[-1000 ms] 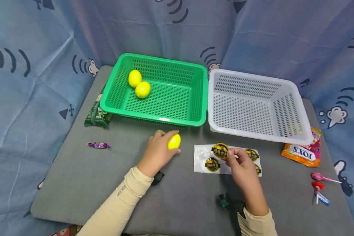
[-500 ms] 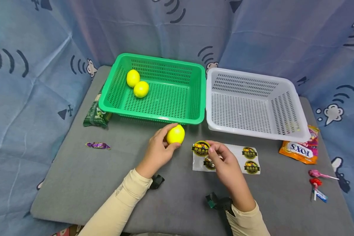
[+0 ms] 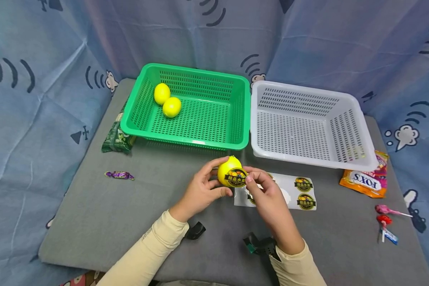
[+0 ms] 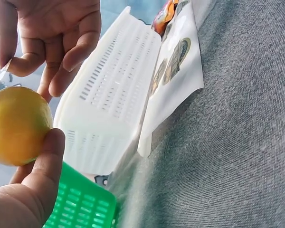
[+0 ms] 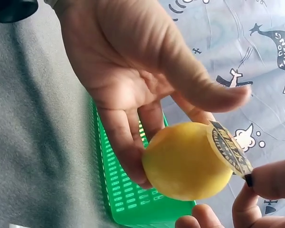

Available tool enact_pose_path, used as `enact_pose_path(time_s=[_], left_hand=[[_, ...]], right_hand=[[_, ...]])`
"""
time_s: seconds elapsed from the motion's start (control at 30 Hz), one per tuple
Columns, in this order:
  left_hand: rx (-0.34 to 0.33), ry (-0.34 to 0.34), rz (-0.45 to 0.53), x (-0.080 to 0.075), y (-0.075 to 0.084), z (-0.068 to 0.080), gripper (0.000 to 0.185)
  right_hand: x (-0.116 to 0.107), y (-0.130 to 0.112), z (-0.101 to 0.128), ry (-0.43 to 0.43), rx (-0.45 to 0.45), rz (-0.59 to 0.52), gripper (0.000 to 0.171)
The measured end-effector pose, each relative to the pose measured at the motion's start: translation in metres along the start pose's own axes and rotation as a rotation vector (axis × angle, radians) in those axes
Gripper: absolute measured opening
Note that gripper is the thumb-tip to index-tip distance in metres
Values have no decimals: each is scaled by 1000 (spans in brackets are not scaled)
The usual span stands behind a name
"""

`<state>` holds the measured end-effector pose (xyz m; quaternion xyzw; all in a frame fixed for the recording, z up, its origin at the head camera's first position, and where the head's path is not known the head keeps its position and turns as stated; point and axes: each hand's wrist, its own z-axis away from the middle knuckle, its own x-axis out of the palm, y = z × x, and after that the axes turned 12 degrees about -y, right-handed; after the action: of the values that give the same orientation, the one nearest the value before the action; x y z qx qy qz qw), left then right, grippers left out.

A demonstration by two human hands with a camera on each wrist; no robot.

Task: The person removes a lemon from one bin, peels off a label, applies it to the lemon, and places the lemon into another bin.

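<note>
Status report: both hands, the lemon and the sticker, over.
Left hand grips lemon above the mat. Right hand pinches round sticker, sticker against the lemon. Nothing between them; sticker sheet lies just beneath.

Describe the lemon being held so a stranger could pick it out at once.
Start at the green basket at the back of the grey mat; just in front of its near rim, the left hand holds a lemon above the mat. Unlike the two lemons inside the basket, it has a round black-and-gold sticker against it.
</note>
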<state>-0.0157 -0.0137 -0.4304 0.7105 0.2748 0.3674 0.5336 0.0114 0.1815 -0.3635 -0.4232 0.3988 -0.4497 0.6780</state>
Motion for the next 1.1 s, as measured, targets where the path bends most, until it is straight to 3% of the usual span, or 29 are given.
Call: enact_pose_path(time_s=[0.1, 0.3, 0.53, 0.8, 1.1], left_hand=[[54, 9, -12, 0, -4, -1, 78], [165, 100, -95, 8, -10, -6, 44], [257, 203, -96, 19, -13, -9, 40], [316, 190, -40, 27, -15, -10, 39], [301, 166, 44, 29, -9, -10, 44]], right_hand=[[1, 0, -1, 7, 9, 26, 24], [5, 2, -1, 71, -13, 87, 23], [8, 6, -3, 173, -77, 131, 18], [8, 6, -4, 207, -107, 174, 17], [10, 4, 0, 203, -110, 59, 20]])
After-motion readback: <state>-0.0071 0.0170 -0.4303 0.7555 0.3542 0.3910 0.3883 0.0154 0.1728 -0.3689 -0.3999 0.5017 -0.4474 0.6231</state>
